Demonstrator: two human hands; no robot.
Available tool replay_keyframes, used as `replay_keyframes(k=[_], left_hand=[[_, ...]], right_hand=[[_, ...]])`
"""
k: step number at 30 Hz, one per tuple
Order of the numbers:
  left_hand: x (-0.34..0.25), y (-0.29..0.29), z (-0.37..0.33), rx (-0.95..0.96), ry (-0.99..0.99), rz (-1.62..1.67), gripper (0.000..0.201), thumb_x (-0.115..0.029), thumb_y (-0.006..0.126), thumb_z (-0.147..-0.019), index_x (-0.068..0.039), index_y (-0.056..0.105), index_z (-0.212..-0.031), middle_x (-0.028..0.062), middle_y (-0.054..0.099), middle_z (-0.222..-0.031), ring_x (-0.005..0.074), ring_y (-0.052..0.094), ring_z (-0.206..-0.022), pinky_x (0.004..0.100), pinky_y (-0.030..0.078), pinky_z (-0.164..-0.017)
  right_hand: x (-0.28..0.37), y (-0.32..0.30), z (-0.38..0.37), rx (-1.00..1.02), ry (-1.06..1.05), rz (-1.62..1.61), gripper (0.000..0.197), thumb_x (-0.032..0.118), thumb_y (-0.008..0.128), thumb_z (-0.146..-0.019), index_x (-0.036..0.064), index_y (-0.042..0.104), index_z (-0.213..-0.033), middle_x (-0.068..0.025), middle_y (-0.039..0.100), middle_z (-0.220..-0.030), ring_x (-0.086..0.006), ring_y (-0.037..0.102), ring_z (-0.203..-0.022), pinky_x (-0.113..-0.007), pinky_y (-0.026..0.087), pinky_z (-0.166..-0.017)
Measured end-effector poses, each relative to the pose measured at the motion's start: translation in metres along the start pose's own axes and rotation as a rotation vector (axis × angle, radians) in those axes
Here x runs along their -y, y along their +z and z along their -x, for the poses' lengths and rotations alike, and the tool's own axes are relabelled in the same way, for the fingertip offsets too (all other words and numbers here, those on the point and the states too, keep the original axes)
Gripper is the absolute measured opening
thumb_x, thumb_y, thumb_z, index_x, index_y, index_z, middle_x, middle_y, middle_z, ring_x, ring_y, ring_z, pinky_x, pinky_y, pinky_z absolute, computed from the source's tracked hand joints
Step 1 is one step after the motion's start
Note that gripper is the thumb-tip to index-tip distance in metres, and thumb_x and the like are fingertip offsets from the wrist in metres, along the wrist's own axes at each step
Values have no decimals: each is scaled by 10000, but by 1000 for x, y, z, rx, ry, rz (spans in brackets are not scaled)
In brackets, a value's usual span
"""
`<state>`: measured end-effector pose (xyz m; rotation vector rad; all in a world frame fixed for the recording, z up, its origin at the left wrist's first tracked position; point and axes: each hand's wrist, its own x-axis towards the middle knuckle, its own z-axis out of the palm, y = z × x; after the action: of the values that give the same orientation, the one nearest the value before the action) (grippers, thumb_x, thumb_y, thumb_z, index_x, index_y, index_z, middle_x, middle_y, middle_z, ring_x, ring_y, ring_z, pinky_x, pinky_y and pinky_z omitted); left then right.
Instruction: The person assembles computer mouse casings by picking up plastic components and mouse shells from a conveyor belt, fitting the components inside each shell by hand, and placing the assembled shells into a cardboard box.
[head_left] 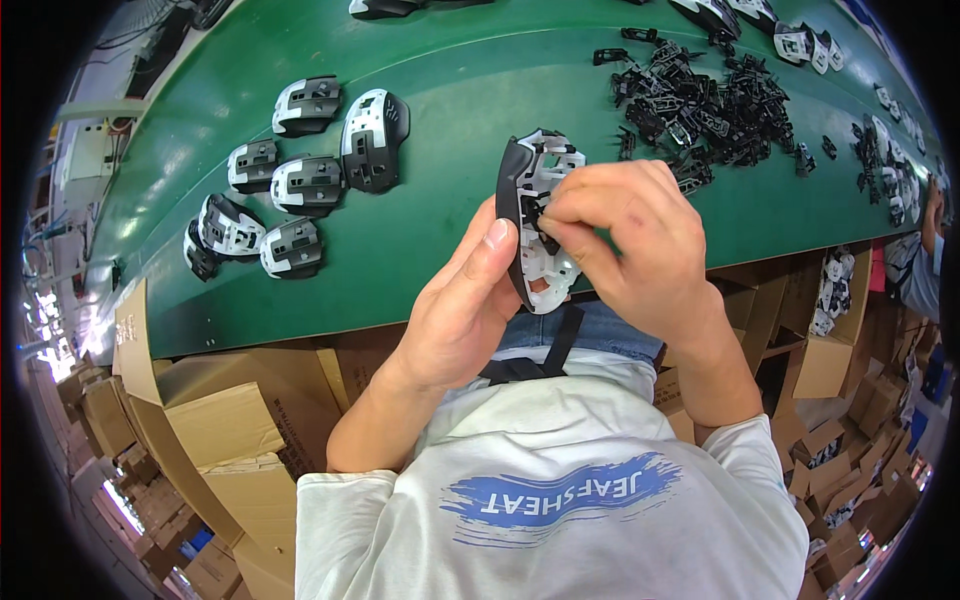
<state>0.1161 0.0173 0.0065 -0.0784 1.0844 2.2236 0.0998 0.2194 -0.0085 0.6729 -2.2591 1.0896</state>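
Observation:
A black-and-white computer mouse shell (547, 282) stands on edge in front of my chest, its hollow inner side turned to the right. My left hand (462, 295) is closed round its black outer side, thumb pressed on the rim. At the shell's inside, my right hand (632, 235) pinches thumb and forefinger at a small black plastic part (540, 212); the fingertips partly hide it. To the left on the green table rest several assembled mouse shells (308, 183). A heap of small black plastic clips (705, 105) lies beyond my right hand.
The green table (450, 130) curves across the view. Cardboard boxes (240, 425) stand below its near edge on both sides. More white shell parts (900, 175) lie at the far right, where another person's arm (932, 215) shows.

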Motion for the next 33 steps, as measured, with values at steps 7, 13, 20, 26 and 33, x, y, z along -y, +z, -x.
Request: replay_keyframes(k=[7, 13, 20, 26, 33], left_hand=[[8, -5, 1, 61, -1, 46, 528, -364, 303, -1186, -32, 442, -1573, 132, 582, -1517, 256, 591, -1379, 459, 494, -1136], [10, -9, -1, 153, -76, 96, 562, -370, 331, -1183, -65, 326, -1655, 62, 521, -1548, 183, 507, -1417, 406, 428, -1160], [11, 4, 0, 106, -60, 269, 564, -297, 399, -1136, -80, 309, -1649, 110, 485, -1579, 221, 549, -1402, 417, 522, -1090], [17, 13, 6, -119, 113, -268, 657, -25, 508, -999, -46, 316, -1627, 103, 585, -1422, 171, 619, -1220, 328, 547, -994], [43, -2, 0, -187, 383, -596, 649, 77, 469, -923, 19, 396, -1565, 156, 613, -1393, 212, 629, -1243, 360, 508, -1075]], right_hand=[[7, -4, 5, -79, 172, -99, 236, 5, 839, -798, 93, 703, -969, -11, 741, -925, -219, 668, -774, -349, 481, -726], [10, -22, 5, 69, -6, 77, 243, 2, 839, -774, 111, 738, -967, 6, 736, -955, -220, 672, -827, -355, 491, -787], [20, -15, 22, -81, 563, -525, 411, 52, 818, -862, 32, 713, -1259, -126, 668, -1276, -212, 685, -970, -348, 577, -844], [22, -8, 26, -91, 482, -451, 550, 20, 775, -851, 34, 650, -1386, -114, 613, -1319, -185, 647, -1021, -322, 558, -904], [36, 3, 31, 113, 572, -400, 750, -30, 679, -819, 24, 485, -1541, -174, 578, -1459, -302, 676, -1144, -368, 555, -960]])
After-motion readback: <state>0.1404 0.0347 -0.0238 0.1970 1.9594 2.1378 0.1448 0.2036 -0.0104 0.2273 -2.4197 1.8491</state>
